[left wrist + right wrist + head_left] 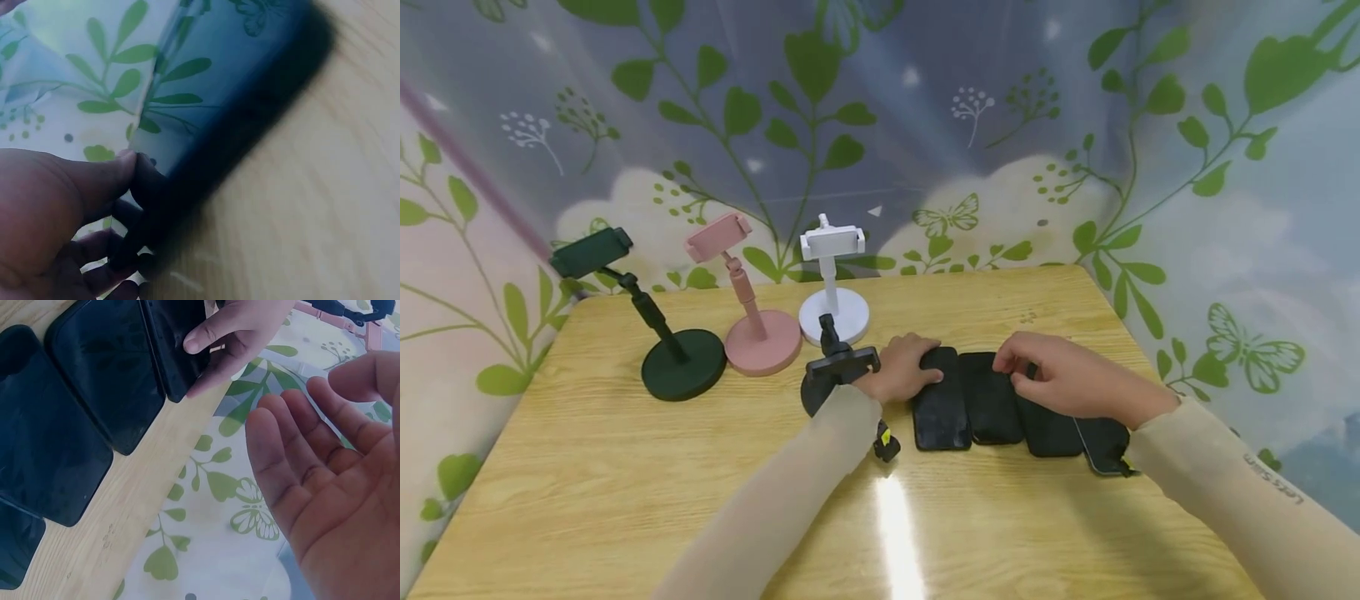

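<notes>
Several black smartphones lie side by side on the table. My left hand point(904, 368) grips the leftmost phone point(942, 417) at its far left edge, the thumb lying on its dark glass and the fingers at its side. The left wrist view shows this phone point(237, 144) slantwise, the wall pattern mirrored in its screen. My right hand point(1060, 375) hovers over the second phone point(994, 412) and the third phone point(1051, 432), fingers loosely bent and holding nothing. In the right wrist view its palm point(350, 512) is bare. The fourth phone point(1105, 443) is partly covered by the right sleeve.
Left of the phones stands a black phone stand point(842, 362), partly behind my left forearm. A white stand point(833, 312), a pink stand point(763, 343) and a dark green stand point(683, 367) line the back left of the wooden table point(625, 483). A leaf-patterned curtain point(925, 167) hangs behind.
</notes>
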A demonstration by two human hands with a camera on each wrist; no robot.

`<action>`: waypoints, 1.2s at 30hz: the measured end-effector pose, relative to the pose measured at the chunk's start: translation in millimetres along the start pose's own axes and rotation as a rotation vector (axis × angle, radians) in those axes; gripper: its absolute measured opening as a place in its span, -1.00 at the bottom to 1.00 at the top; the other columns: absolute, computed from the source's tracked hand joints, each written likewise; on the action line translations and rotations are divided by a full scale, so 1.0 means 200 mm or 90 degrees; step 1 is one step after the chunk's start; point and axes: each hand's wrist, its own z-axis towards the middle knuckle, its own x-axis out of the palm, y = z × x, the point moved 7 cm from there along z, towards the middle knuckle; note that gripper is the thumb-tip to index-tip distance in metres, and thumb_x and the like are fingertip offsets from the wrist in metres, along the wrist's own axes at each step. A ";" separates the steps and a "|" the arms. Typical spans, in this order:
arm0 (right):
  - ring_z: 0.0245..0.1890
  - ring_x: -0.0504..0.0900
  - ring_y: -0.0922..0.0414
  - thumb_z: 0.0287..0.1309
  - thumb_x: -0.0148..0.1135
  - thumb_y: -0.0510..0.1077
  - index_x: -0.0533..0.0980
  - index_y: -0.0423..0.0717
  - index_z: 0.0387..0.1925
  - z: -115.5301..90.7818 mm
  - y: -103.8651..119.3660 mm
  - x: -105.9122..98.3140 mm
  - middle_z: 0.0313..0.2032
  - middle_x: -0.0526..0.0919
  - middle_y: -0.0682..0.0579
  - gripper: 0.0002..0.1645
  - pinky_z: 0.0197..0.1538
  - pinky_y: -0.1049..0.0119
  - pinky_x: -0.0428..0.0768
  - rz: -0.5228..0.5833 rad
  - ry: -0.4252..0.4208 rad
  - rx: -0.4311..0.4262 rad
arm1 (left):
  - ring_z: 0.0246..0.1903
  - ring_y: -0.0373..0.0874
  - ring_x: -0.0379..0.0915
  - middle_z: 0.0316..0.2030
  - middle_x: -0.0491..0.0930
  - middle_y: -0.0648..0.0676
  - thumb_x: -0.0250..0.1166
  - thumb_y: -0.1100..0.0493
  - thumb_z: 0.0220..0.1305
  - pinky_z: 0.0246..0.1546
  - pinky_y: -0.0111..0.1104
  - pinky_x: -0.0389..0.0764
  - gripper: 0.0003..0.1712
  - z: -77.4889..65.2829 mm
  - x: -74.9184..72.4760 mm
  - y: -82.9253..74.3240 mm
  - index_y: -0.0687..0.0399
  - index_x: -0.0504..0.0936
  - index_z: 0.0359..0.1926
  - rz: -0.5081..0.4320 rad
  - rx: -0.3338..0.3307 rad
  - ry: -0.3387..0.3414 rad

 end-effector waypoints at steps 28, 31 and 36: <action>-0.08 0.53 0.12 0.21 0.16 -0.04 0.39 -0.13 0.21 0.44 0.39 0.49 0.06 0.50 -0.05 -0.44 -0.13 0.21 0.52 -0.195 -0.015 -0.043 | -0.46 -0.29 0.43 -0.39 0.56 -0.16 0.28 -0.01 0.22 -0.40 -0.38 0.48 -0.89 -0.82 -0.34 0.24 -0.14 0.58 -0.30 -0.010 -0.048 -0.149; 0.02 0.54 0.00 0.18 0.24 -0.02 0.25 -0.16 0.34 0.51 0.43 0.55 0.18 0.43 -0.17 -0.26 -0.06 0.15 0.54 -0.216 0.007 -0.051 | -0.30 -0.19 0.50 -0.18 0.57 -0.04 0.36 -0.13 0.12 -0.30 -0.28 0.54 -0.56 -0.85 -0.39 0.36 0.00 0.55 -0.08 0.018 -0.138 -0.200; -0.22 0.66 -0.02 0.14 0.30 -0.01 0.15 -0.10 0.39 0.63 0.49 0.65 0.31 0.27 -0.21 -0.15 -0.19 0.17 0.60 -0.207 0.022 -0.076 | -0.01 -0.02 0.49 0.06 0.50 0.09 0.36 -0.32 0.00 -0.10 -0.11 0.54 -0.15 -0.81 -0.36 0.46 0.09 0.44 0.20 0.056 -0.194 -0.155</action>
